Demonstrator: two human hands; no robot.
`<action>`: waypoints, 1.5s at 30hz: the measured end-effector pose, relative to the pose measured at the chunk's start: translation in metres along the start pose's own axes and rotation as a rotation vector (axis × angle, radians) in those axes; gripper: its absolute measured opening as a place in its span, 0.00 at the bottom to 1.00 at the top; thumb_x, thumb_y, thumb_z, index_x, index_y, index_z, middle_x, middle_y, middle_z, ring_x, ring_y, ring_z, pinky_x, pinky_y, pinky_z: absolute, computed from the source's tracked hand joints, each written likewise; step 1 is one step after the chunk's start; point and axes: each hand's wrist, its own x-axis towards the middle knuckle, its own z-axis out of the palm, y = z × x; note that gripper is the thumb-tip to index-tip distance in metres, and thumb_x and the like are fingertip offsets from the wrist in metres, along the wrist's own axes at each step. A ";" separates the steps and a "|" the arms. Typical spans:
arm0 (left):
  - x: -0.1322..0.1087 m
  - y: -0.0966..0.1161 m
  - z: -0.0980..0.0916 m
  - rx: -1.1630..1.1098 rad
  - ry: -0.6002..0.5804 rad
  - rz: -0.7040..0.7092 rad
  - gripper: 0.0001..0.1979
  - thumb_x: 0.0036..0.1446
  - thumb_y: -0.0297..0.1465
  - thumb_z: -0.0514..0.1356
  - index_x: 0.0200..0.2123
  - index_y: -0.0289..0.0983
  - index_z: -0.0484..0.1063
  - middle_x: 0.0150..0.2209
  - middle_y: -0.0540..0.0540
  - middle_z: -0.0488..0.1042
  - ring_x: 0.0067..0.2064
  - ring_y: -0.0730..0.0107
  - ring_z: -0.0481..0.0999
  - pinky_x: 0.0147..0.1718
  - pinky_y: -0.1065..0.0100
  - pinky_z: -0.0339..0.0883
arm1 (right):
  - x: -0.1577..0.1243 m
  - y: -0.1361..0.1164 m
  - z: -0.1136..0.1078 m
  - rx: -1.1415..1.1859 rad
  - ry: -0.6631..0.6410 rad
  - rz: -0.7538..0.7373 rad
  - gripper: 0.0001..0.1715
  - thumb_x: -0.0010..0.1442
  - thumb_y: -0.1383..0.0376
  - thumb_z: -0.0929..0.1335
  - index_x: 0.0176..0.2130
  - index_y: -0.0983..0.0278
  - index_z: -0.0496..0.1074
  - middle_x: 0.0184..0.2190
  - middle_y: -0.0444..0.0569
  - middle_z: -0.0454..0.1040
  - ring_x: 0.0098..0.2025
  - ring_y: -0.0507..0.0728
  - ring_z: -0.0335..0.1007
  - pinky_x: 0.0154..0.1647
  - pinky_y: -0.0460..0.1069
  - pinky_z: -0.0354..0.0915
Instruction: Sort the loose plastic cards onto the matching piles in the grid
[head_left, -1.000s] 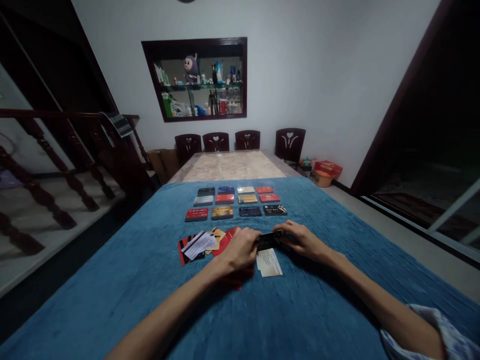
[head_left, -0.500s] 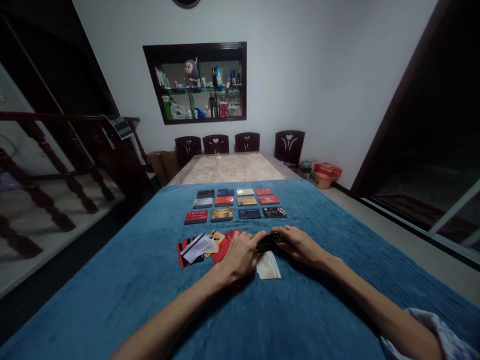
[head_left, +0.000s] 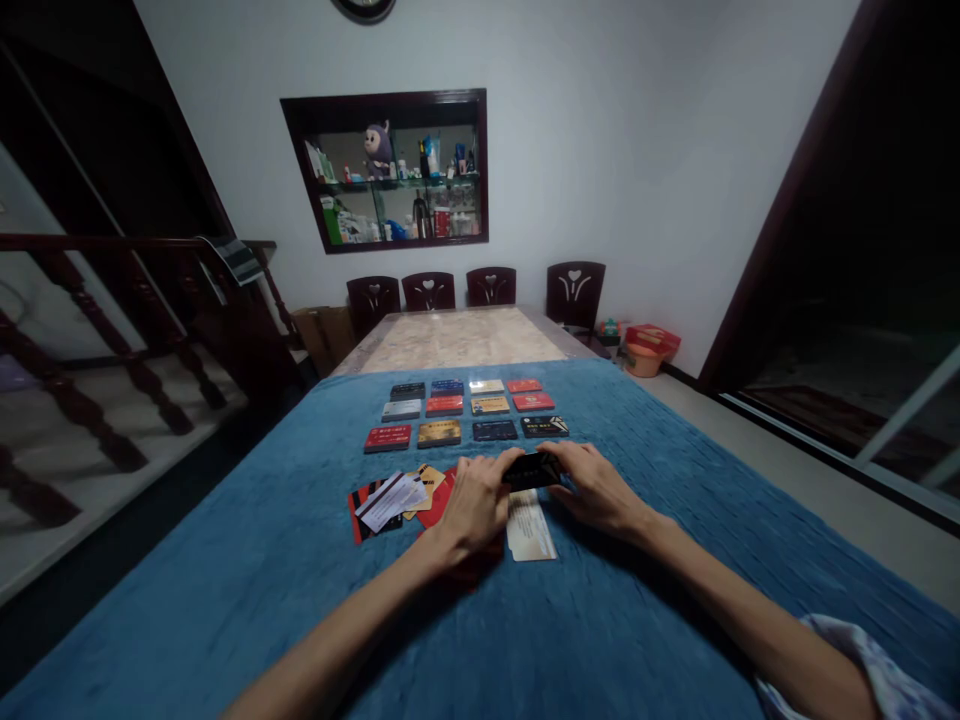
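Observation:
Between them, my left hand [head_left: 477,500] and my right hand [head_left: 592,483] grip a black card [head_left: 531,470], one at each end; whether it is a single card or a few together I cannot tell. Under and in front of it lies a whitish card [head_left: 531,530] on the blue cloth [head_left: 247,570]. Loose overlapping cards spread left of my left hand: a white one [head_left: 384,504], a yellow one [head_left: 427,484] and red ones [head_left: 435,510], partly hidden by that hand. Beyond my hands stand small card stacks in three rows, the nearest right one a black stack [head_left: 545,427].
A bare marble tabletop [head_left: 450,338] extends past the cloth, with dark chairs [head_left: 491,287] at its far end. A wall niche [head_left: 390,190] holds a plush toy and bottles. To the left runs a wooden railing [head_left: 120,243]; an orange bucket [head_left: 641,360] stands at the right.
The black card has risen slightly and its face shows more fully between my hands. My right hand has shifted a little up. The view has tilted slightly.

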 end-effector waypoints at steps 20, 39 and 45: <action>0.030 0.003 -0.002 0.259 0.077 0.104 0.31 0.55 0.23 0.56 0.63 0.39 0.58 0.57 0.37 0.66 0.56 0.50 0.63 0.53 0.50 0.57 | 0.015 0.013 -0.019 -0.212 0.025 -0.010 0.29 0.60 0.63 0.68 0.59 0.64 0.64 0.46 0.58 0.73 0.47 0.65 0.65 0.42 0.55 0.63; 0.118 -0.002 0.007 0.333 -0.129 0.069 0.19 0.56 0.32 0.59 0.51 0.35 0.67 0.55 0.37 0.69 0.58 0.48 0.61 0.53 0.47 0.60 | 0.064 0.085 -0.034 -0.270 -0.433 0.225 0.33 0.56 0.60 0.72 0.59 0.59 0.67 0.44 0.55 0.74 0.47 0.64 0.68 0.39 0.51 0.64; 0.138 -0.005 0.013 0.311 -0.264 -0.017 0.19 0.55 0.31 0.59 0.51 0.36 0.68 0.56 0.36 0.68 0.61 0.46 0.59 0.56 0.43 0.57 | 0.083 0.091 -0.033 -0.291 -0.611 0.299 0.35 0.55 0.58 0.71 0.60 0.60 0.66 0.49 0.56 0.75 0.52 0.65 0.69 0.42 0.51 0.65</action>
